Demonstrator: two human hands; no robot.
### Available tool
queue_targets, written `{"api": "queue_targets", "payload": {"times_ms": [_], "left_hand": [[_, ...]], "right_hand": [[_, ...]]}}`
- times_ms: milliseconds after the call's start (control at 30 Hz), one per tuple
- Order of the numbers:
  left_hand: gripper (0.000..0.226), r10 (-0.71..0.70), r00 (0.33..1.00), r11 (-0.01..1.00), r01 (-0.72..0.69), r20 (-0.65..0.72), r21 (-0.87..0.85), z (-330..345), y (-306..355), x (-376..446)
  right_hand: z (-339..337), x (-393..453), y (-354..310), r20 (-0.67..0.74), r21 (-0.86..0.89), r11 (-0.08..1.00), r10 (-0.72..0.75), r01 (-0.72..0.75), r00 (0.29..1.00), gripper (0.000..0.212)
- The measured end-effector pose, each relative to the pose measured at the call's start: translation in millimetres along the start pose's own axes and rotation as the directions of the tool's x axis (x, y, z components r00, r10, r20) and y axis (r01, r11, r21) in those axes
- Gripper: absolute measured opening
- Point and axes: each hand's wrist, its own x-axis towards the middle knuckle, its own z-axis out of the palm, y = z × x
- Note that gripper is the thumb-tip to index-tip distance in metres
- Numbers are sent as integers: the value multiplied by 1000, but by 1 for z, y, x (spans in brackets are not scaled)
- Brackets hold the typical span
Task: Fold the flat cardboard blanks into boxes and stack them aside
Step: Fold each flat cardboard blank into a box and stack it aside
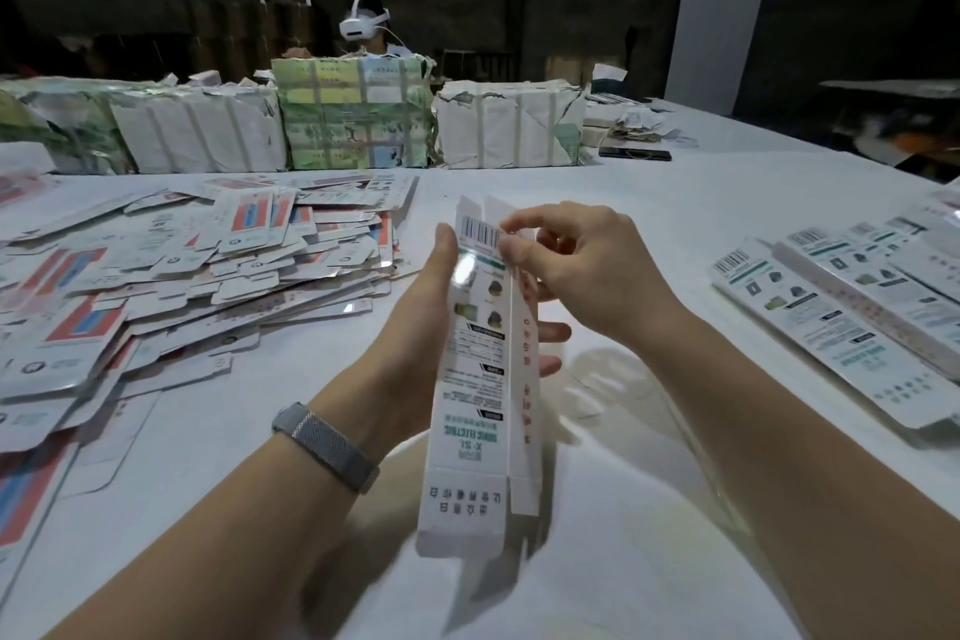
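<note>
Cardboard blank [475,379]: one long, narrow, white printed piece, partly opened into a sleeve, was held upright above the white table [649,203] near the middle of the view, barcode end uppermost and both end flaps unfolded.

Left hand [415,327]: was wrapped round the blank's middle from behind, thumb laid along the left edge, fingertips showing past the right edge. A grey mesh wristband [327,447] was worn on that wrist.

Right hand [587,270]: was raised at the blank's upper right edge, thumb and forefinger pinching the top beside the barcode, remaining fingers loosely curled behind.

Loose heap of flat blanks [171,286]: was spread over the table's left side, red-and-blue printed faces mixed with white ones.

Row of folded boxes [852,312]: was laid side by side at the table's right edge, well apart from the hands.

Wrapped paper bundles [353,114]: were ranged along the far side of the table, several with torn wrapping.

Dark flat device [635,153]: was lying on the table near the rightmost bundle.

Second person [366,29]: was seated behind the bundles, a white headset being worn.
</note>
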Motion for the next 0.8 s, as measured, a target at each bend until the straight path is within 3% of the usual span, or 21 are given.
{"api": "queue_targets", "payload": {"times_ms": [100, 267, 367, 567, 700, 800], "left_hand": [[58, -5, 1000, 999, 5, -9, 40, 0, -4, -1], [59, 65, 996, 984, -55, -53, 170, 1, -7, -1], [49, 135, 988, 962, -114, -71, 248, 2, -9, 0], [40, 270, 954, 948, -241, -127, 206, 4, -13, 2], [29, 317, 929, 945, -293, -192, 144, 7, -10, 2], [29, 299, 932, 952, -276, -207, 133, 7, -10, 0]], "right_hand": [[1, 0, 3, 50, -26, 1000, 3, -1, 999, 13], [-9, 4, 3, 90, 56, 997, 42, -47, 995, 27], [-16, 5, 3, 133, 139, 988, 44, -62, 990, 26], [-2, 0, 0, 38, 387, 919, 72, -81, 997, 14], [15, -5, -3, 122, 493, 855, 119, -164, 985, 27], [22, -9, -5, 169, 589, 783, 123, -200, 978, 20]]}}
